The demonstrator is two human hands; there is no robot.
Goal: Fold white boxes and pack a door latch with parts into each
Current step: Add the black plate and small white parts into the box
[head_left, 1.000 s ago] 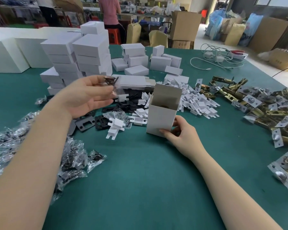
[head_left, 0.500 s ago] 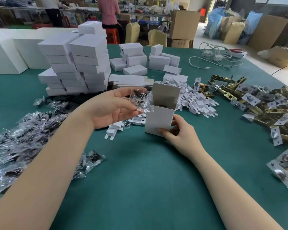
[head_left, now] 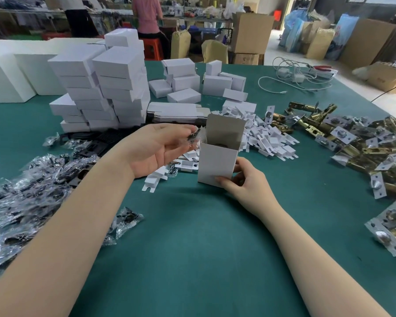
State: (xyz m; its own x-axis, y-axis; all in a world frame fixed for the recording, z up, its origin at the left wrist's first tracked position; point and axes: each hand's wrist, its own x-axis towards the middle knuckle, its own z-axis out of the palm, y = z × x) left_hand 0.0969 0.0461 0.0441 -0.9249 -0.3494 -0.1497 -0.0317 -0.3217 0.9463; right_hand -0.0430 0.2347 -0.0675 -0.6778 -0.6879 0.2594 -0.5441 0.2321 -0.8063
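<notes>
An upright white box (head_left: 216, 162) stands on the green table with its top flap open; a dark part shows inside. My right hand (head_left: 244, 183) grips its lower right corner. My left hand (head_left: 157, 147) pinches a small clear bag of dark screws (head_left: 193, 138) right at the box's open mouth, on its left side. Brass door latches (head_left: 361, 147) lie heaped to the right. More clear parts bags (head_left: 30, 188) are piled at the left, with black plates (head_left: 94, 145) behind my left wrist.
Stacks of closed white boxes (head_left: 103, 88) rise at the back left. White card inserts (head_left: 265, 138) are strewn behind the box, flat box blanks (head_left: 176, 112) lie beyond. A white cable and charger (head_left: 293, 78) lie at the far right. People stand past the table.
My left hand has carried the parts bag rightward from beside the box stacks to the mouth of the open box. My right hand kept its hold on the box.
</notes>
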